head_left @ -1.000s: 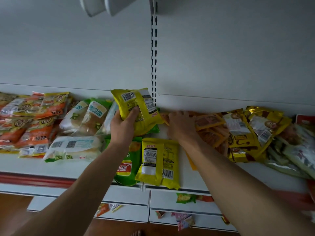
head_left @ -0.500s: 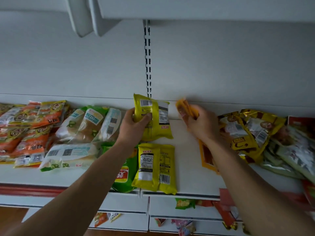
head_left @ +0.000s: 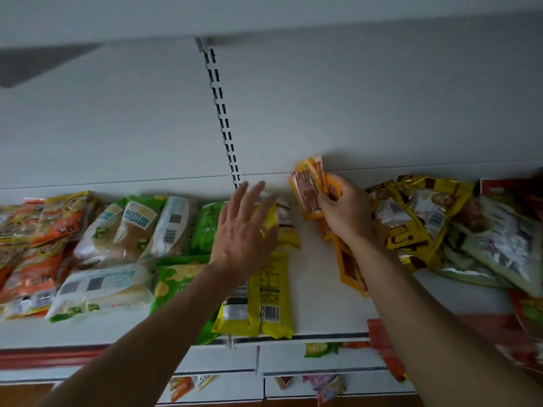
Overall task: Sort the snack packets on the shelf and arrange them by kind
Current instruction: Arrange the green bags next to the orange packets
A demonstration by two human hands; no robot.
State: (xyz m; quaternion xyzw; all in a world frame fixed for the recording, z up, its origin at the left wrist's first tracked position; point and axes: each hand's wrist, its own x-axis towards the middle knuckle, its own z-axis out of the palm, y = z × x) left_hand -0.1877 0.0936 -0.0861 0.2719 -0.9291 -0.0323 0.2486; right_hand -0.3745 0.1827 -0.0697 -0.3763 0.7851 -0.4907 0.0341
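My left hand (head_left: pixel 244 230) lies flat with straight fingers over a yellow packet (head_left: pixel 286 227) at the back of the white shelf (head_left: pixel 320 301). A second yellow packet (head_left: pixel 264 298) lies in front of it, near the shelf's edge. My right hand (head_left: pixel 346 212) grips a bunch of orange packets (head_left: pixel 308 186), held upright against the back wall. Another orange packet (head_left: pixel 349 268) lies under my right forearm. Green packets (head_left: pixel 179 277) sit left of the yellow ones.
White bread-like packets (head_left: pixel 132 230) and orange-red packets (head_left: pixel 38 245) fill the shelf's left. Gold packets (head_left: pixel 411 224) and pale green packets (head_left: pixel 499 248) are heaped at the right. A slotted upright (head_left: pixel 223 118) runs up the back wall. Lower shelves hold loose packets (head_left: pixel 323 386).
My left hand has let go of the yellow packet, which now lies on the shelf under the flat hand. My right hand has raised the orange packets a little toward the back wall.
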